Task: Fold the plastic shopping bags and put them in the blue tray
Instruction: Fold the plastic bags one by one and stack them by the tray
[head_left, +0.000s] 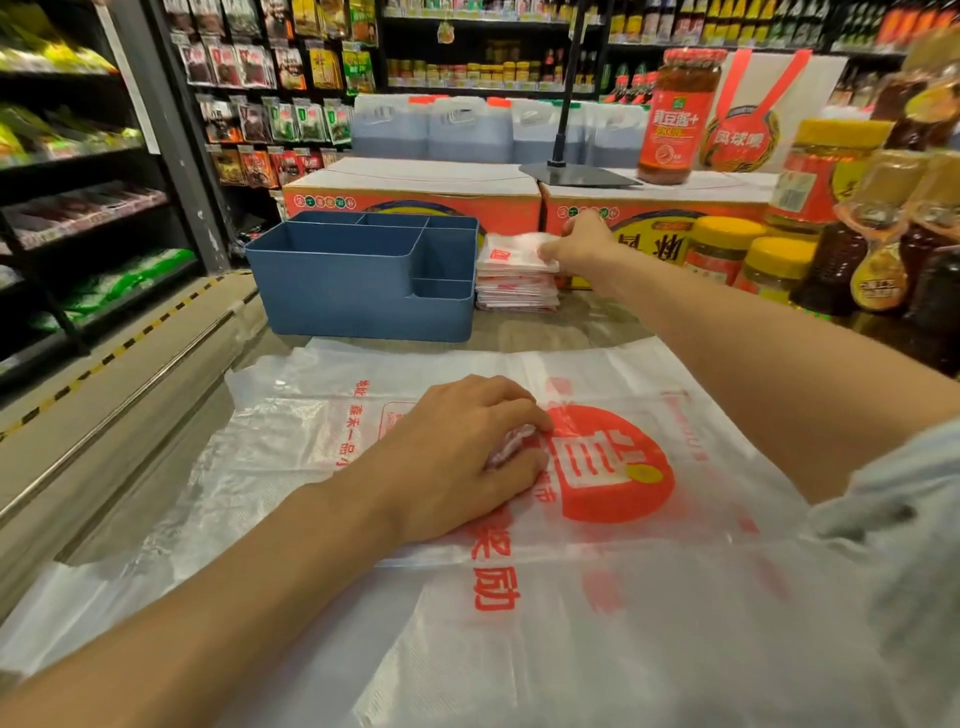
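Flat white plastic shopping bags with red print (597, 467) lie spread on the counter in front of me. My left hand (457, 457) rests on them, fingers curled round a small crumpled wad of plastic (511, 441). My right hand (582, 241) reaches far forward and pinches the top folded bag of a stack of folded bags (517, 275). The stack stands just right of the blue tray (363, 291), which has several compartments and shows nothing inside.
Orange cartons (415, 197) stand behind the tray and stack. Jars with yellow lids (769, 265) and sauce bottles (878, 249) crowd the right side. A black stand (576, 171) sits on the cartons. A freezer edge with a metal rail (130, 395) runs along the left.
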